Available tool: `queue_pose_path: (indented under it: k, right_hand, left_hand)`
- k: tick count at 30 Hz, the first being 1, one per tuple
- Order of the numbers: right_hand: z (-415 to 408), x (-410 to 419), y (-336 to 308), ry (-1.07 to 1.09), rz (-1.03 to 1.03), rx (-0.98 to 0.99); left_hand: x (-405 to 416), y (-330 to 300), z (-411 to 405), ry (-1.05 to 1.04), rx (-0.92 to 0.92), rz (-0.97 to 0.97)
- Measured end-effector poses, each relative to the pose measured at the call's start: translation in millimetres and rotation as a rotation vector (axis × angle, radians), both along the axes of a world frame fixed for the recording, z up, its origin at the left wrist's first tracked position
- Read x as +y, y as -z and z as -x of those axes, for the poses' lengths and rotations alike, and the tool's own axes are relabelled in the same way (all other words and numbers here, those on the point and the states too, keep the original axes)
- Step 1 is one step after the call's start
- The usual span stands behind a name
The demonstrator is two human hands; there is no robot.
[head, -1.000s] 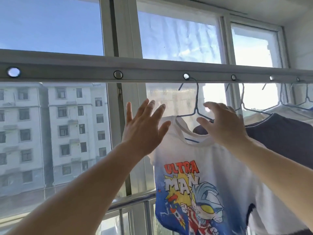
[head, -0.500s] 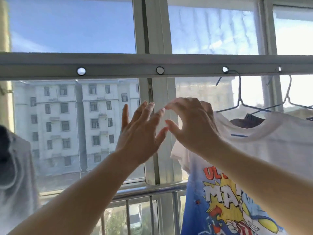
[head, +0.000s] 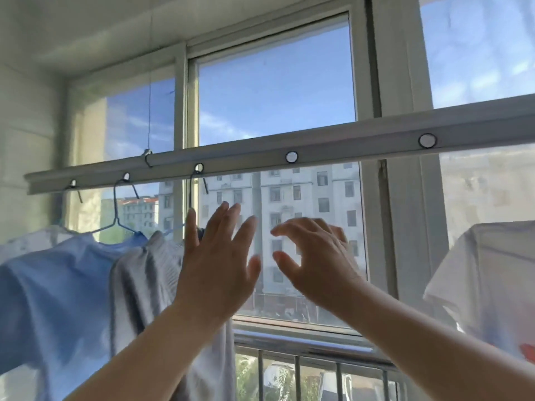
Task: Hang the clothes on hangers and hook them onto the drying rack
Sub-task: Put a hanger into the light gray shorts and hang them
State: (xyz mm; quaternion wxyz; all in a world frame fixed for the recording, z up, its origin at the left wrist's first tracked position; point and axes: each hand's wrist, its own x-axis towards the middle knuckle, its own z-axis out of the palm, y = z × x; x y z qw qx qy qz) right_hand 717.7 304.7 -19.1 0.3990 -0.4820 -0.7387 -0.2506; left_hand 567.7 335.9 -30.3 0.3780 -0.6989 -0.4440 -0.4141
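Reaching below the drying rack, left hand spread flat; right hand loosely curled, empty.

The white shirt is cut off by the right edge, its hanger out of view. The left hand covers the neck of the grey garment and the lower part of its hanger (only the hook shows). The blue shirt runs off the left edge, blurred.
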Motion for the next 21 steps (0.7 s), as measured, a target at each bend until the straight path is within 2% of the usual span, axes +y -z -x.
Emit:
queue_pose_path:
  k: [3, 6, 8, 13, 16, 19, 21]
  right_hand:
    - [25.7, 10.0, 0.4, -0.085, 0.060, -0.014]
    - [50.1, 18.5, -2.5, -0.137, 0.104, -0.007]
    - [68.0, 22.8, -5.7, -0.183, 0.148, 0.052]
    - [109.1, 40.9, -18.0, -0.341, 0.344, 0.369]
    - [134.5, 57.0, -32.6, -0.347, 0.451, 0.479]
    - [153.0, 68.5, -40.4, -0.424, 0.602, 0.674]
    - [159.0, 77.1, -41.4, -0.410, 0.625, 0.641]
  left_hand:
    - [-0.5, -11.8, 34.2, -0.213, -0.033, 0.019]
    - [-9.1, -24.0, 57.1, -0.399, -0.081, 0.225]
    - [-9.5, -30.5, 67.2, -0.414, -0.103, 0.347]
    - [9.9, -45.2, 93.7, -0.132, -0.261, 0.477]
    - [26.3, -56.7, 110.1, 0.143, -0.412, 0.597]
    - [40.7, -56.9, 118.8, 0.438, -0.581, 0.683]
    - [52.0, -52.9, 122.2, 0.525, -0.639, 0.657]
